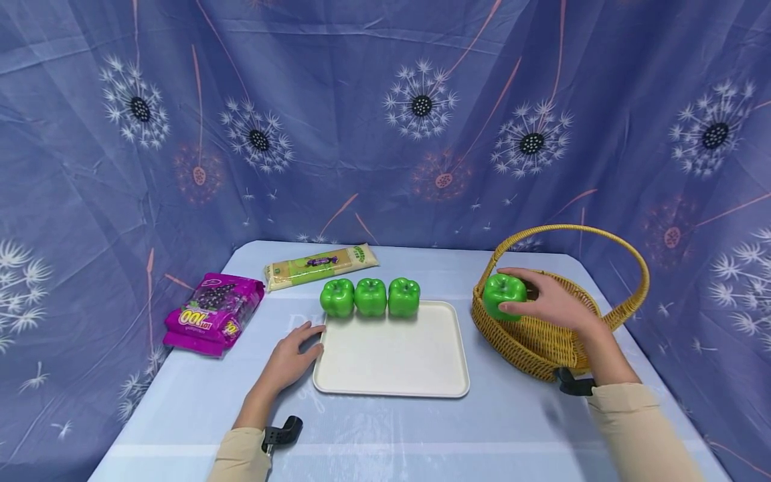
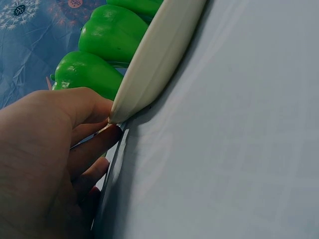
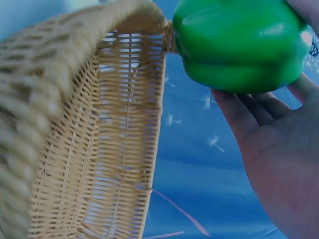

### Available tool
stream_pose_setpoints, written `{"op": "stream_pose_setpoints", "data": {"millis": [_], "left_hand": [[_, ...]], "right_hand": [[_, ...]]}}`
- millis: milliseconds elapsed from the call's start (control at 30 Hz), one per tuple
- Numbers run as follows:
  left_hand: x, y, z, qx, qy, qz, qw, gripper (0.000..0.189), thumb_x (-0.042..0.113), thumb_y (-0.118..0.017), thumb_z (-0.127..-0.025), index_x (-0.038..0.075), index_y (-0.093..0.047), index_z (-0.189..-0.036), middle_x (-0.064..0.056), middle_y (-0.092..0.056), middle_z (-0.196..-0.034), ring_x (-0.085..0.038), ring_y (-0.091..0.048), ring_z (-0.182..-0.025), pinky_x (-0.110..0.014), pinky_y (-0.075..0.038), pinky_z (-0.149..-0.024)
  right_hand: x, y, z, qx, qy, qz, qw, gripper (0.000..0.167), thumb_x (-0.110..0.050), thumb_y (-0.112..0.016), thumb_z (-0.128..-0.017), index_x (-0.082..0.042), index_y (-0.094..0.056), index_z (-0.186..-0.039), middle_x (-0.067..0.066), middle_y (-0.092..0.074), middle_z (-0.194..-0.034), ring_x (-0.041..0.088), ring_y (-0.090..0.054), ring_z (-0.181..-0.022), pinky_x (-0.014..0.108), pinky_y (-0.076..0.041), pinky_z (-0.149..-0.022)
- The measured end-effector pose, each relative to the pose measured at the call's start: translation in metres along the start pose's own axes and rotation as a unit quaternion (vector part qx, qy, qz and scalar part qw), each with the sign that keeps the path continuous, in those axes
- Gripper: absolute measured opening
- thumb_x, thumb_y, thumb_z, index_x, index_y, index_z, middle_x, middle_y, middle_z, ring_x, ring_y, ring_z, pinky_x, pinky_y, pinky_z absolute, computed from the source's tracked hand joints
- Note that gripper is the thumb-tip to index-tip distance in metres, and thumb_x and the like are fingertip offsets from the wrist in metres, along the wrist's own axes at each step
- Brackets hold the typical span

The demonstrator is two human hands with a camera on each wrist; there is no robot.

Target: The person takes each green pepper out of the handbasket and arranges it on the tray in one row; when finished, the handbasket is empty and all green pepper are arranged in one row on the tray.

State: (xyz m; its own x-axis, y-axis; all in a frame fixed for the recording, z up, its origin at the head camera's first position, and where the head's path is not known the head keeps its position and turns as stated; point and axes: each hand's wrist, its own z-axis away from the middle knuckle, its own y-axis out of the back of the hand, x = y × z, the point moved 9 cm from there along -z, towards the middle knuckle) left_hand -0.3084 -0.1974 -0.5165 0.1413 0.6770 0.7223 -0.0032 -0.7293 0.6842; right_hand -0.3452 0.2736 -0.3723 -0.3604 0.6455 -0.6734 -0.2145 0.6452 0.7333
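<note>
A green bell pepper (image 1: pixel 503 296) is gripped in my right hand (image 1: pixel 551 301), over the left part of a wicker basket (image 1: pixel 515 345) with a tall arched handle. In the right wrist view the pepper (image 3: pixel 239 45) sits between thumb and fingers, beside the basket's woven wall (image 3: pixel 124 109). My left hand (image 1: pixel 289 361) touches the left rim of a cream tray (image 1: pixel 391 355) with thumb and fingertips. The left wrist view has these fingertips right at the tray's rim (image 2: pixel 154 64). Three more green bell peppers (image 1: pixel 370 297) stand in a row at the tray's back edge.
A purple snack bag (image 1: pixel 213 313) lies on the left side of the white table (image 1: pixel 385 442). Behind the peppers lies a long yellow-green packet (image 1: pixel 322 266). Blue dandelion-print cloth (image 1: pixel 337 120) hangs around the table.
</note>
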Motion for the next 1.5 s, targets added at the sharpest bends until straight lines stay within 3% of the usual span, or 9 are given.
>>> {"op": "stream_pose_setpoints", "data": {"millis": [433,800,1033,1233,1367,1500], "left_hand": [[0.001,0.001,-0.001,0.009,-0.011,0.003,0.9999,0.041,0.024,-0.065,-0.091,0.016,-0.061,-0.131,-0.02,-0.043,-0.144,-0.042,-0.035,-0.133,-0.06,-0.026,-0.107],[0.001,0.001,-0.002,0.012,-0.016,-0.001,0.9998,0.041,0.025,-0.065,-0.092,0.017,-0.061,-0.131,-0.02,-0.043,-0.144,-0.042,-0.035,-0.133,-0.061,-0.026,-0.107],[-0.001,0.0,-0.001,0.012,-0.015,-0.003,0.9998,0.04,0.025,-0.064,-0.092,0.017,-0.061,-0.131,-0.02,-0.043,-0.144,-0.043,-0.035,-0.133,-0.062,-0.026,-0.106],[-0.001,0.001,-0.001,0.011,-0.013,-0.001,0.9999,0.04,0.025,-0.064,-0.092,0.017,-0.061,-0.131,-0.019,-0.043,-0.144,-0.042,-0.035,-0.133,-0.061,-0.026,-0.106],[0.0,0.001,-0.002,0.009,-0.013,-0.004,0.9999,0.04,0.026,-0.064,-0.092,0.017,-0.061,-0.131,-0.019,-0.043,-0.144,-0.042,-0.035,-0.134,-0.061,-0.026,-0.107],[0.0,0.001,-0.002,0.007,-0.013,0.001,0.9999,0.04,0.027,-0.064,-0.092,0.018,-0.061,-0.131,-0.019,-0.043,-0.145,-0.041,-0.034,-0.134,-0.06,-0.026,-0.107]], "right_hand": [[-0.015,-0.016,-0.01,0.009,0.014,0.002,0.9999,0.07,-0.04,-0.074,-0.083,-0.022,-0.044,-0.144,0.009,-0.053,-0.13,0.025,-0.056,-0.105,0.043,-0.05,-0.083],[-0.019,-0.038,-0.023,0.011,0.003,-0.007,0.9999,0.077,-0.045,-0.077,-0.079,-0.022,-0.042,-0.144,0.008,-0.055,-0.127,0.026,-0.056,-0.109,0.043,-0.051,-0.084],[-0.028,-0.055,-0.034,0.025,0.015,0.01,0.9995,0.077,-0.042,-0.077,-0.08,-0.015,-0.042,-0.143,0.01,-0.046,-0.127,0.03,-0.054,-0.113,0.043,-0.051,-0.089],[-0.035,-0.068,-0.042,0.029,0.034,0.056,0.9974,0.076,-0.046,-0.076,-0.079,-0.018,-0.045,-0.143,0.007,-0.051,-0.122,0.023,-0.055,-0.102,0.043,-0.051,-0.084],[-0.035,-0.078,-0.048,0.02,0.045,0.04,0.998,0.074,-0.043,-0.075,-0.082,-0.016,-0.045,-0.143,0.006,-0.052,-0.123,0.021,-0.057,-0.102,0.038,-0.053,-0.083],[-0.029,-0.09,-0.055,0.011,0.041,0.008,0.9991,0.072,-0.036,-0.074,-0.084,-0.012,-0.043,-0.144,0.008,-0.05,-0.127,0.023,-0.054,-0.112,0.039,-0.05,-0.092]]}}
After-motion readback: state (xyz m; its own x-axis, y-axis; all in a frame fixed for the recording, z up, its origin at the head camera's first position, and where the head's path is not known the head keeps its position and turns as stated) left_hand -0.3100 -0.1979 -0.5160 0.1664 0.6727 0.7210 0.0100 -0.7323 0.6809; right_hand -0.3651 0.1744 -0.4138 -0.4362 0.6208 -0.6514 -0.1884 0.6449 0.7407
